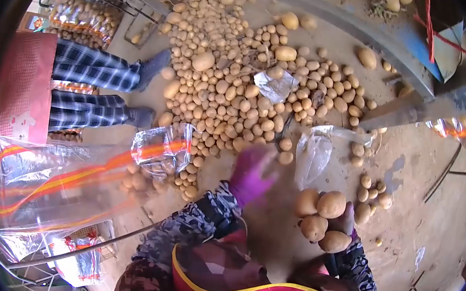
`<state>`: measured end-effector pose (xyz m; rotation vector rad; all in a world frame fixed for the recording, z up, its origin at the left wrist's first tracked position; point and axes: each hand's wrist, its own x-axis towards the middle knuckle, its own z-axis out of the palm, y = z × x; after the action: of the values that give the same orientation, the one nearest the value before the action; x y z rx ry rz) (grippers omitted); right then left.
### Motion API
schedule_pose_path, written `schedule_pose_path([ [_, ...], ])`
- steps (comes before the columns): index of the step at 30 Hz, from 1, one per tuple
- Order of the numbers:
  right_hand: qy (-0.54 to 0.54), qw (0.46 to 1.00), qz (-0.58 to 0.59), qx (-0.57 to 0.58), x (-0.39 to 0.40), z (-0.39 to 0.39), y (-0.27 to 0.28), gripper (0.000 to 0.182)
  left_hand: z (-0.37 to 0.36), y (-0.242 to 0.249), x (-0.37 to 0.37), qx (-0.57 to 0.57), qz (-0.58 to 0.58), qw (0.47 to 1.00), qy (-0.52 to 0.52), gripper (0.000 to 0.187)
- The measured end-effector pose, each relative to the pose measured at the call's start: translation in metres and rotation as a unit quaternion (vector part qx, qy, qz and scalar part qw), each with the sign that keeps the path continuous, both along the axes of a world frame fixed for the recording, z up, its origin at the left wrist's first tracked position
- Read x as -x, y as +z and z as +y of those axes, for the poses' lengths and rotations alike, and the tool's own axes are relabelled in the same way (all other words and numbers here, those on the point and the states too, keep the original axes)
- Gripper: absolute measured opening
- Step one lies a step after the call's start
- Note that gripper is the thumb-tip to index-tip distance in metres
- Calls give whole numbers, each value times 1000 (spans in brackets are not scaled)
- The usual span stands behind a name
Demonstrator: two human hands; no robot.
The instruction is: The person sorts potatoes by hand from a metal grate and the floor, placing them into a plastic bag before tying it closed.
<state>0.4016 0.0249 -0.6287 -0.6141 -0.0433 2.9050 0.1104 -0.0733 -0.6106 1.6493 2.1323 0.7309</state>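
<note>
My left hand (251, 174), in a purple glove, is stretched toward the near edge of a large heap of potatoes (228, 82) on the ground. Its thumb stands apart from the fingers, which are slightly blurred, and I see nothing in them. Several larger potatoes (315, 229) are bunched together in my right hand (348, 221); they hide most of its palm and fingers. Just beyond that hand, a clear plastic bag (314, 157) lies crumpled on the floor.
To the left, a large clear bag with orange stripes (65, 179) hangs near a metal frame (82, 252). A person in checked trousers (96, 66) stands beside the heap. A metal beam (337, 20) crosses the far side; loose potatoes (363, 214) lie at right.
</note>
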Motion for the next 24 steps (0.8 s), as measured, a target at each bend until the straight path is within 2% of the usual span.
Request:
schedule_pose_path([
  [1,-9,999,35,0,2,1,-4,89,1,-7,19,-6,104,993,64,65],
  [2,-12,997,-73,16,6,1,15,79,-4,-20,32,-11,106,993,59,65],
  [3,-18,997,-74,13,12,1,24,79,-12,-37,41,46,137,989,42,68],
  [5,-33,999,4,-14,22,8,42,59,-15,-47,49,136,179,974,18,68],
  [6,-5,1000,-20,10,29,19,66,41,-15,-53,57,125,157,980,18,67],
  [7,-6,1000,-24,15,25,12,61,41,-20,-58,66,116,135,984,21,66],
  [9,-21,998,-62,-19,18,5,45,75,-22,-57,84,109,-34,992,53,61],
  [10,-25,997,-65,-18,18,8,44,75,-27,-68,94,27,-50,995,88,58],
  [11,-30,999,-43,-13,21,9,44,75,-20,-61,104,-2,-84,985,153,56],
  [12,-34,999,-23,-3,23,8,43,74,-14,-52,120,-38,-109,978,172,56],
  [13,-34,999,-27,5,24,6,37,74,-2,-46,137,-48,-119,970,209,53],
  [14,-49,998,26,17,24,6,28,71,16,-28,161,27,-137,959,246,55],
  [15,-65,994,79,27,24,6,23,68,28,-33,193,5,-60,974,219,56],
  [16,-57,998,-11,-2,25,7,35,60,38,-54,234,-61,67,984,150,63],
  [17,-59,998,-14,-1,27,10,42,60,65,-7,238,118,-80,959,245,70],
  [18,-49,997,-61,-2,29,14,47,60,83,-23,282,217,141,947,193,79],
  [19,-39,994,-107,-4,32,16,48,60,89,-35,316,189,280,929,150,68],
  [21,-58,995,-79,-10,30,15,41,62,122,-41,349,293,304,897,131,69],
  [22,-76,996,-49,-19,29,14,37,65,129,-44,356,323,309,886,124,68],
  [24,-84,995,-62,-1,28,15,36,66,139,-51,368,356,310,874,113,67],
])
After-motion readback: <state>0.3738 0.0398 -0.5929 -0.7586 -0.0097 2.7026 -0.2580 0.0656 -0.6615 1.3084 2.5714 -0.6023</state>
